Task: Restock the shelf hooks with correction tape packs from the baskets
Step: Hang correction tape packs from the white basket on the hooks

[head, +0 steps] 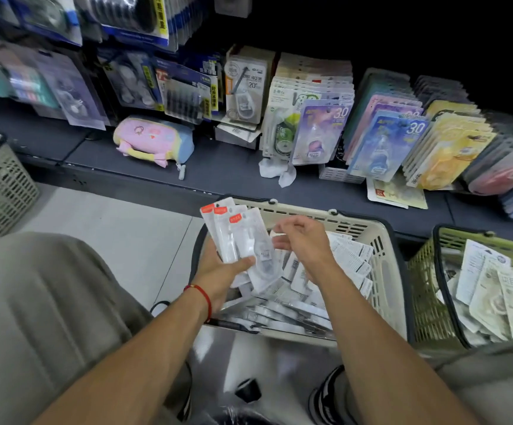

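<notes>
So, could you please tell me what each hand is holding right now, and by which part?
The left hand grips a fanned stack of white packs by their lower ends. The right hand holds nothing.

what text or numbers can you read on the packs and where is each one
"30": purple correction tape pack on the shelf.
"30": blue correction tape pack beside it.
"20": grey correction tape pack further left.
"15": pack in the green basket, on the right.
Red labels on the white packs that the left hand grips: too blurred to read.
All other print: too small or blurred.
</notes>
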### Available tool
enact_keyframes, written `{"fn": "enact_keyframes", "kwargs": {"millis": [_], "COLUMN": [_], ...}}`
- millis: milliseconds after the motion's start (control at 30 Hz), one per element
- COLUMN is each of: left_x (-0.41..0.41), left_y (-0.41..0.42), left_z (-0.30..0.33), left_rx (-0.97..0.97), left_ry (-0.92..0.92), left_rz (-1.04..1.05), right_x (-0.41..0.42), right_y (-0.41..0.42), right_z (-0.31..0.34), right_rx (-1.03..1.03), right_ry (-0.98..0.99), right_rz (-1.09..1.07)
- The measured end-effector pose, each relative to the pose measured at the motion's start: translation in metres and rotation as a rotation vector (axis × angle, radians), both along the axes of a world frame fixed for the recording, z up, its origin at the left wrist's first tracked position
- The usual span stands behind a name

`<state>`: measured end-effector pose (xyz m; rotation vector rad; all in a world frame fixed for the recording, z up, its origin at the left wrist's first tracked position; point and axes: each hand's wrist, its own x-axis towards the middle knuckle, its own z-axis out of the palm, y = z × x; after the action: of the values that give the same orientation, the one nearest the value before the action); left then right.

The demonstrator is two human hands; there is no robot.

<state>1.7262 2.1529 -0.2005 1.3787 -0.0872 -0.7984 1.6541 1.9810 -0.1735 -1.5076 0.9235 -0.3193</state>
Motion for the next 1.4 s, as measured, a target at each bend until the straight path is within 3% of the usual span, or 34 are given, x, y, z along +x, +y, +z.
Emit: {"fn": "enact_keyframes", "kwargs": {"millis": [100, 167, 233, 300, 433, 567, 633, 833, 967, 1133, 1267, 1400], "left_x": [0.016, 0.024, 0.029, 0.034, 0.043, 0.051, 0.054, 0.064, 0.068, 0.081, 0.091, 0.11], "left_y": [0.017, 0.027, 0.035, 0.041, 0.042, 0.03, 0.018, -0.031, -0.057, -0.069, -0.081, -0.101], "left_z": [0.006, 0.011, 0.014, 0.016, 0.02, 0.036, 0.049, 0.119, 0.164, 0.196, 0.21, 0.221], "left_rx": [0.013, 0.036, 0.053, 0.075, 0.076, 0.053, 0.044, 0.023, -0.119, -0.316, -0.314, -0.404], "left_ry": [-0.028, -0.032, -0.009, -0.009, -0.049, -0.109, -0.162, -0.303, -0.237, -0.163, -0.265, -0.24], "left_rz": [0.033, 0.069, 0.115, 0.152, 0.209, 0.192, 0.142, -0.145, -0.363, -0.352, -0.39, -0.265], "right_x": [-0.008, -0.016, -0.021, -0.024, -0.027, -0.028, -0.034, -0.035, -0.003, 0.03, 0.052, 0.08], "right_y": [-0.007, -0.002, 0.005, 0.005, -0.006, -0.036, -0.057, -0.085, -0.083, -0.079, -0.073, -0.071], "right_z": [-0.035, -0.063, -0.088, -0.101, -0.085, -0.017, 0.03, 0.146, 0.175, 0.202, 0.219, 0.238], "right_rx": [-0.499, -0.624, -0.782, -0.895, -0.814, -0.687, -0.539, -0.429, -0.578, -0.835, -0.896, -0.868], "right_ry": [0.349, 0.517, 0.6, 0.578, 0.304, 0.062, -0.029, -0.184, -0.263, -0.249, -0.344, -0.384], "right_rz": [0.263, 0.569, 0.716, 0.686, 0.432, 0.155, 0.179, 0.419, 0.267, 0.132, 0.063, -0.001]}}
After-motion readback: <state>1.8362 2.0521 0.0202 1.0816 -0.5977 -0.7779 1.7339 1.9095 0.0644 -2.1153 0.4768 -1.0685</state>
